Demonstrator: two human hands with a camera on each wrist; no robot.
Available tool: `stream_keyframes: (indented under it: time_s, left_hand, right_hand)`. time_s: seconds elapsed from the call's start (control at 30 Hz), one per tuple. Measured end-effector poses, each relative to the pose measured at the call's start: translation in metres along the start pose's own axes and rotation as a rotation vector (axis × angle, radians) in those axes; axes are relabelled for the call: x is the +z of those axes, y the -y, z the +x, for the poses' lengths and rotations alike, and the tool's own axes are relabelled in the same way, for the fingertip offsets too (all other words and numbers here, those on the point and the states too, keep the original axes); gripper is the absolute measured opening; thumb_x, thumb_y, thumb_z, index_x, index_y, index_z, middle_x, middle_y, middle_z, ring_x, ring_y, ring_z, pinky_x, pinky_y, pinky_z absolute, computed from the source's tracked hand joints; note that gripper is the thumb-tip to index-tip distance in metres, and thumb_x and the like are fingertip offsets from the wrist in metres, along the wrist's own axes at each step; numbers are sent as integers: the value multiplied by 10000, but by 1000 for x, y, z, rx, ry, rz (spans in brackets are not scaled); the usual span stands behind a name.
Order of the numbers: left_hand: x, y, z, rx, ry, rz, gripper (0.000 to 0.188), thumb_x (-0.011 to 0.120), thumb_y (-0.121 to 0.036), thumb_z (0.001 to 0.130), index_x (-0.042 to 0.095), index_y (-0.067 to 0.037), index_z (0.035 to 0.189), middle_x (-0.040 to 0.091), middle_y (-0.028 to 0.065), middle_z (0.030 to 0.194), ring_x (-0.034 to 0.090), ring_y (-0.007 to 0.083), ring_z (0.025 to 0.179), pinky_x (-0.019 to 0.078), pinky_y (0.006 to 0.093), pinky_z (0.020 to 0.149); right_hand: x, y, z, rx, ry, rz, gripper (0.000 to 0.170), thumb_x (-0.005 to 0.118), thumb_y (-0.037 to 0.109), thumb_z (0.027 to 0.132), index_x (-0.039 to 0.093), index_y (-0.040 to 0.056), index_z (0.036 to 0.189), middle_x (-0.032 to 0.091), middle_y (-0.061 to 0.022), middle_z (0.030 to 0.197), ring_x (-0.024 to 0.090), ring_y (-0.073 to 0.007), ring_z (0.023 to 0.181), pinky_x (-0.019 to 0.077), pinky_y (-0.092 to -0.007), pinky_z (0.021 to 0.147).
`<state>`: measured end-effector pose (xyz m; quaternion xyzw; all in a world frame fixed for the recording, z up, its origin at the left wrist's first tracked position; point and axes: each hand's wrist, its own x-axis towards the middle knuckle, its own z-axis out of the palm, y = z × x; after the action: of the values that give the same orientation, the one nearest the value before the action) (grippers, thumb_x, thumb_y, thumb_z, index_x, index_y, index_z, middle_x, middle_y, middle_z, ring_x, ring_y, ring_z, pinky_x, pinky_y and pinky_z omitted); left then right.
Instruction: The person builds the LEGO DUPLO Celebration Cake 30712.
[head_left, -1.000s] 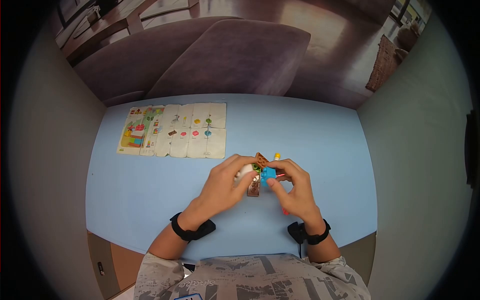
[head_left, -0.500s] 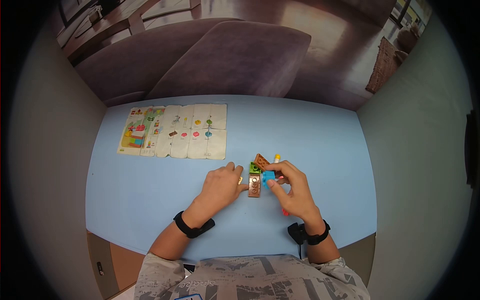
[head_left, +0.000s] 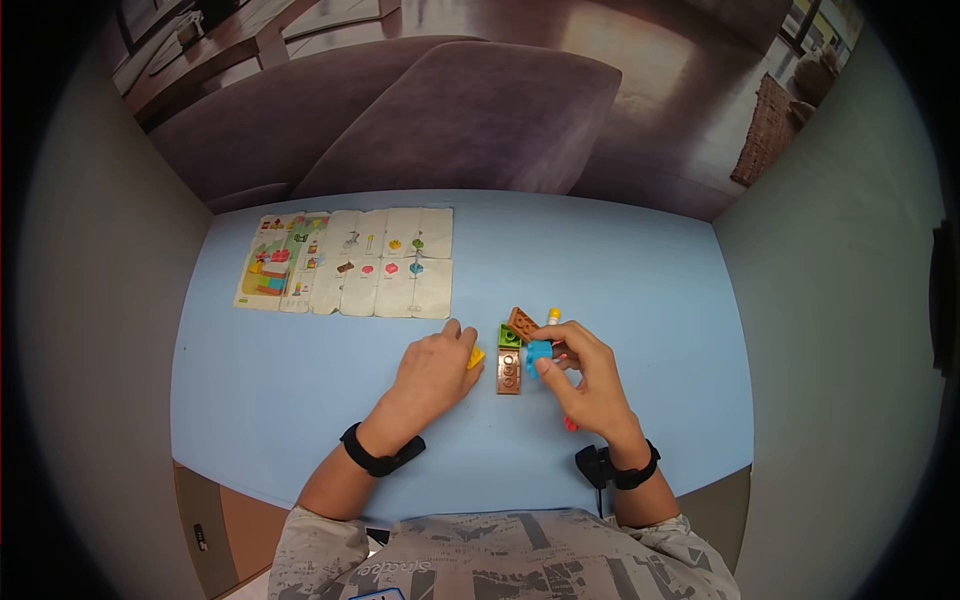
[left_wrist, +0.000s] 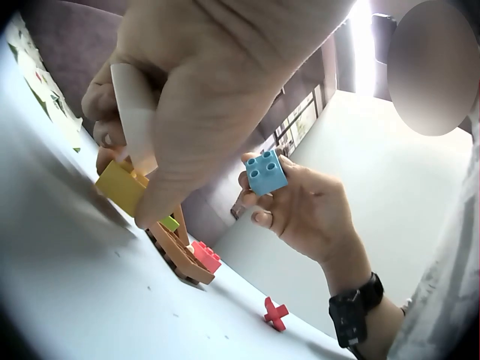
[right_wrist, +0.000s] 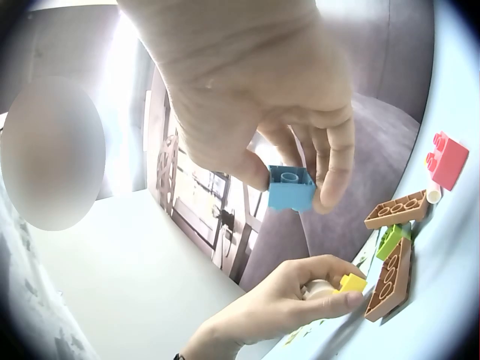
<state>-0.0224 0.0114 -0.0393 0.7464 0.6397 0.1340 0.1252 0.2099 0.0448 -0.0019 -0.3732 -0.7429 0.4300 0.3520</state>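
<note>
My left hand [head_left: 432, 378] pinches a yellow brick [head_left: 476, 357] between thumb and fingers, just above the table; a white piece [left_wrist: 135, 112] is also tucked in its palm. My right hand [head_left: 590, 378] holds a light blue brick [head_left: 539, 357] by thumb and fingertips, its studs showing in the left wrist view and its hollow underside in the right wrist view. Between the hands lie a brown brick [head_left: 508, 372], a green brick [head_left: 510, 335] touching its far end, and another brown brick [head_left: 523, 323] set at an angle against the green one.
A creased instruction sheet [head_left: 345, 262] lies at the table's back left. Behind the right hand stands a yellow-topped white piece [head_left: 554, 316]. In the left wrist view a red brick [left_wrist: 206, 256] and a red cross-shaped piece [left_wrist: 275, 313] are on the table.
My left hand has drawn back left from the brown and green bricks, and the yellow brick now shows in its fingers. My right hand has barely moved, still holding the blue brick.
</note>
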Motion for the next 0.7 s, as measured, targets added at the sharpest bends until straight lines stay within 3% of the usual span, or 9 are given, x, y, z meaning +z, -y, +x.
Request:
stream_keyframes:
  time_s: [0.1,0.2,0.33,0.5,0.6,0.7]
  left_hand:
    - [-26,-11,0,-10,-56,-195,428,817,-270,888,685,-15,1204,692,162,1065,719,365,921,580,439,797]
    - [-40,-20,-2,115,-140,-526,459,836,-243,876,694,-6,1243,710,162,1103,710,340,949,561,401,847]
    - [-36,-30,-5,183,-114,-690,488,885,-219,836,708,5,1232,717,148,1092,694,283,948,538,358,869]
    - [-32,-37,-7,162,-118,-751,497,901,-227,829,713,7,1225,719,132,1069,684,248,922,533,339,832]
    - [-32,-35,-7,199,-170,-726,469,870,-286,852,727,-32,1219,720,121,1060,717,312,916,571,386,813]
    - [-29,-33,-6,211,-209,-697,446,869,-281,850,738,-33,1197,721,113,1066,725,296,889,579,370,782]
  right_hand:
    - [-1,3,0,81,-34,97,314,680,43,961,669,-9,1271,670,-140,1123,695,-207,978,595,-305,807]
    - [-1,-2,1,9,-48,115,331,680,49,968,674,0,1295,667,-139,1146,686,-200,1009,594,-298,817]
    - [0,0,-1,-101,-97,134,361,698,40,965,669,-8,1321,659,-134,1198,680,-196,1051,601,-299,842]
    - [4,8,-5,-101,-107,235,419,732,-18,929,651,-19,1341,652,-133,1253,683,-195,1075,613,-301,875]
    - [2,7,-4,-95,-73,235,454,748,-46,910,634,-24,1349,658,-149,1270,701,-206,1094,619,-308,888]
    - [3,3,-6,-19,-44,297,454,762,-45,904,617,-31,1334,680,-161,1257,723,-230,1114,626,-329,905]
